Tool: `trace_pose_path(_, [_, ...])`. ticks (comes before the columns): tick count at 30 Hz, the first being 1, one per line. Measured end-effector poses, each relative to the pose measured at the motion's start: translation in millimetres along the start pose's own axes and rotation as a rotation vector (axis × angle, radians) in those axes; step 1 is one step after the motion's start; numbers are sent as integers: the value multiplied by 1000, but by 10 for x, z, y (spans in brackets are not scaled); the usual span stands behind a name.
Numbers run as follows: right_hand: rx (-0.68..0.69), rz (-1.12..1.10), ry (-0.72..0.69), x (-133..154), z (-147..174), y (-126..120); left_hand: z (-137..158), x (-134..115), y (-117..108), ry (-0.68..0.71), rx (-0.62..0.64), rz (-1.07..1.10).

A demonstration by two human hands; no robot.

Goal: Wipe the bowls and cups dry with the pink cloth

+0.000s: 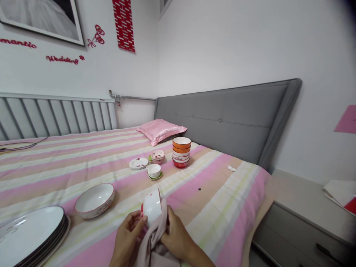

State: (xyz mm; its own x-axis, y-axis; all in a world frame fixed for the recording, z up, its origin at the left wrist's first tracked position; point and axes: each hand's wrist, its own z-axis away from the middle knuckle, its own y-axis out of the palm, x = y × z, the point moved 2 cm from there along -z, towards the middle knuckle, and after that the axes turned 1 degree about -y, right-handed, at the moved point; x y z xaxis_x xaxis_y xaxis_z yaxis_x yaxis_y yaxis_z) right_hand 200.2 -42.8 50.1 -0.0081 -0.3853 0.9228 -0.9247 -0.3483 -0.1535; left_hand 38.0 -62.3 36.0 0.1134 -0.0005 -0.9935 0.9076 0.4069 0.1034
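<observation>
Low in the head view, a small white bowl [151,207] with a red base is tilted on its side above the bed. My left hand [130,230] grips it near the base, fingers curled around it. A greyish-pink cloth [154,237] hangs from the bowl's rim on the right. My right hand [178,233] is closed on that cloth and presses it against the rim; some of its fingers are hidden behind the cloth. Left of my hands, a larger white bowl [94,200] with a pink rim stands on the striped bedspread [205,218].
A stack of plates [36,226] lies at the lower left. Farther back are stacked orange, white and red bowls [181,152], small plates [138,163], and small dishes [154,170]. A pink pillow [161,129] rests near the grey headboard [230,118]. A nightstand [303,226] stands at right.
</observation>
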Motion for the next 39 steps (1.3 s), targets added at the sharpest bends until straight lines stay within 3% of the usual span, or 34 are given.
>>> trace_pose_path(6, [190, -374, -5, 162, 4, 17, 16, -55, 25, -24, -15, -16])
trace_pose_path(9, [176, -452, 71, 118, 3, 25, 20, -67, 27, -5, -14, -24])
trace_pose_path(15, [-9, -254, 35, -69, 29, 40, 8, -44, 4, 8, -10, -26])
trace_pose_path(21, [-17, -88, 25, -97, 39, 28, 13, -27, 14, -4, -1, -22])
trace_pose_path(34, [36, -94, 20, -85, 4, 43, 25, -42, 28, -6, 1, -29])
trace_pose_path(39, [76, 155, 68, -186, 28, 33, -33, 66, -30, -10, 30, -22])
